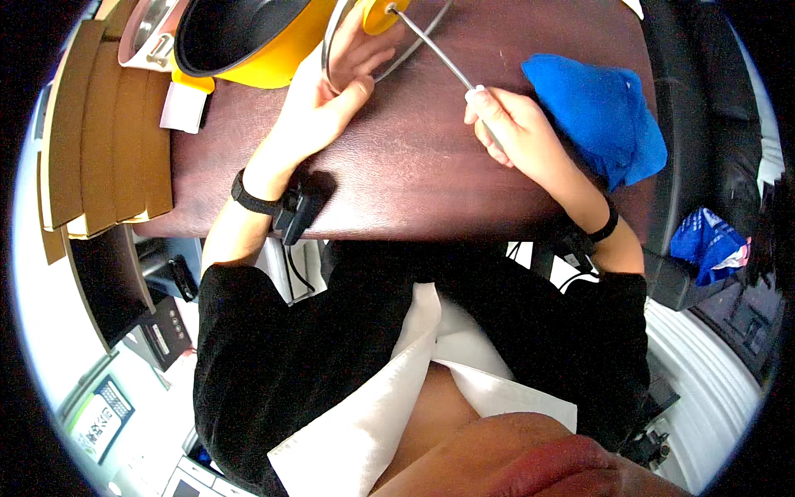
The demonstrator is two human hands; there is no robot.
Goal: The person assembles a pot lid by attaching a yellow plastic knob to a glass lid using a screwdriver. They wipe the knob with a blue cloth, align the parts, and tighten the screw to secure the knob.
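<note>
My left hand (319, 103) is closed around the edge of a clear glass pot lid (329, 50) with a metal rim, its fingers partly seen through the glass. A yellow knob (381, 15) sits at the lid's middle, cut off by the upper picture edge. In my right hand (517, 132) is a screwdriver (439, 51), its handle hidden in the fist. The thin metal shaft slants up and left, and its tip meets the knob's centre. Just left of the lid stands a yellow pot (269, 74) with a black inside.
Blue folded fabric (596, 112) lies right of my right hand on the dark red-brown table (397, 182). Cardboard boxes (108, 132) line the left edge. Beside the pot are a pink container (153, 33) and a white tag (184, 108). A blue-and-white bag (708, 246) rests at the far right.
</note>
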